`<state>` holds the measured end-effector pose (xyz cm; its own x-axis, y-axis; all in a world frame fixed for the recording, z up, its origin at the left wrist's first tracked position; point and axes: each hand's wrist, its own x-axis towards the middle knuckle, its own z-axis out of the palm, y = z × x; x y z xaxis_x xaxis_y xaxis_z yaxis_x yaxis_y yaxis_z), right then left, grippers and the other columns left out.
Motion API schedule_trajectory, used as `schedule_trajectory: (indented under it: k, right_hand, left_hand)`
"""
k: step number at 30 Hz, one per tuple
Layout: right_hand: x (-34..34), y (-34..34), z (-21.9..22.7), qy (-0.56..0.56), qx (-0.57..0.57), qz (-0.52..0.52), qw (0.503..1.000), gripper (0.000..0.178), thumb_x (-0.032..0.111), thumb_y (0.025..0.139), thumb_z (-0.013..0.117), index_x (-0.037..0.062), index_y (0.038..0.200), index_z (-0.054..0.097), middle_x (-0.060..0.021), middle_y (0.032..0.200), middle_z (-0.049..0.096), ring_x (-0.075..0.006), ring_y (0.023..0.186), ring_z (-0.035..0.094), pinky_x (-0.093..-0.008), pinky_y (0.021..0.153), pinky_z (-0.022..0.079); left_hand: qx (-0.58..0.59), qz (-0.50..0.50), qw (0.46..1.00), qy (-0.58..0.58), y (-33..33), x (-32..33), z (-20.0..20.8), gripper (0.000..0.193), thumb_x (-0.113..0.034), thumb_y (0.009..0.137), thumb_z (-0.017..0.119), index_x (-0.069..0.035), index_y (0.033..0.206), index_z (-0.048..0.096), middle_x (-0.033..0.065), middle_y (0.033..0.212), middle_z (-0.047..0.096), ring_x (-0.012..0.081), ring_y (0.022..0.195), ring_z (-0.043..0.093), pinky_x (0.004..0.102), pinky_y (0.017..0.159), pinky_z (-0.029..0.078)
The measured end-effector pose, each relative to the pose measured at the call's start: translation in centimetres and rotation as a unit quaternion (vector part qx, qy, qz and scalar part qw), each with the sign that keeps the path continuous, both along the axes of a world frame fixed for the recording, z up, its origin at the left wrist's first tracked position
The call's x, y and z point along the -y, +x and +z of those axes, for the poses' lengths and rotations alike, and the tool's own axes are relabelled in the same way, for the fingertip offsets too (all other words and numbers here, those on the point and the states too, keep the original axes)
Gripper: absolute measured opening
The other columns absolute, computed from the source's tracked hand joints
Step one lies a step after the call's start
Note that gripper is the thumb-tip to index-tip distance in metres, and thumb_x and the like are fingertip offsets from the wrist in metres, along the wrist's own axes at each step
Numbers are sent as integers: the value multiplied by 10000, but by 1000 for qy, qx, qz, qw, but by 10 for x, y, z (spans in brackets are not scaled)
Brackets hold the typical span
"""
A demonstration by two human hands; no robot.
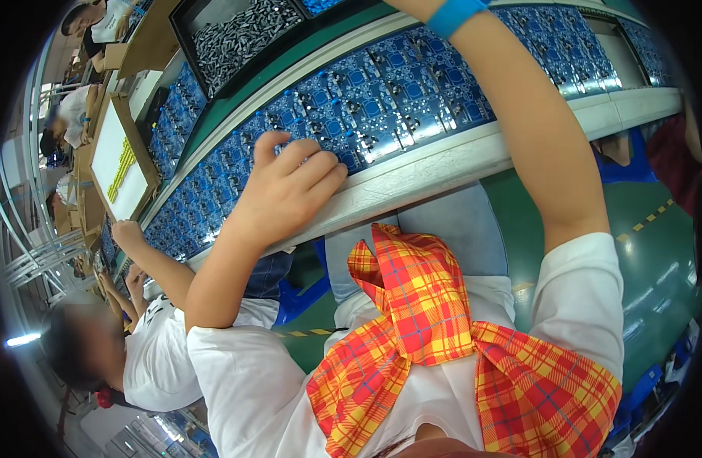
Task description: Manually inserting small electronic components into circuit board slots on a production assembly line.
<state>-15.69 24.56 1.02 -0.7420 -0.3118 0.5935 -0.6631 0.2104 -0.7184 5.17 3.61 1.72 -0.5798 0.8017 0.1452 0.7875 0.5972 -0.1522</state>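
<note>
My left hand (293,179) is over the near edge of a row of blue circuit boards (374,72). Its fingers are curled inward and the tips are hidden, so anything in them cannot be made out. My right arm reaches across the boards to the top edge, a blue wristband (454,17) around the wrist. Only the back part of my right hand (413,6) shows, close to a black tray; its fingers are out of frame. Small blue and silver components stand on the boards beside my left hand.
A black bin of small dark cylindrical parts (248,42) stands beyond the boards, with blue parts (319,4) in the compartment to its right. A pale rail (427,172) runs along the near side. Leftward are a box with yellow parts (122,169) and a co-worker's hand (128,235).
</note>
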Motion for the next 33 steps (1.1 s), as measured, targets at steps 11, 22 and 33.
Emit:
schedule_trajectory:
  k: [11, 22, 33]
  right_hand:
    - [1, 31, -2, 204, -101, 103, 968, 100, 68, 803, 668, 21, 875, 718, -191, 816, 687, -340, 786, 680, -395, 713, 533]
    - [11, 53, 22, 395, 32, 51, 917, 71, 89, 796, 667, 43, 809, 719, -190, 801, 683, -368, 785, 675, -414, 706, 534]
    - [13, 36, -16, 455, -113, 20, 883, 98, 137, 841, 703, 39, 848, 711, -143, 821, 698, -294, 789, 689, -365, 714, 551]
  left_hand:
    - [58, 12, 998, 31, -5, 9, 0, 197, -143, 779, 637, -98, 968, 671, 13, 991, 577, 194, 1035, 555, 464, 969, 380]
    - [46, 9, 997, 59, -4, 8, -7, 145, -131, 760, 634, -86, 895, 659, 23, 945, 570, 201, 1012, 553, 450, 983, 381]
    - [60, 24, 996, 55, -5, 2, -3, 86, -136, 781, 656, -81, 840, 687, 23, 905, 579, 202, 951, 551, 428, 979, 394]
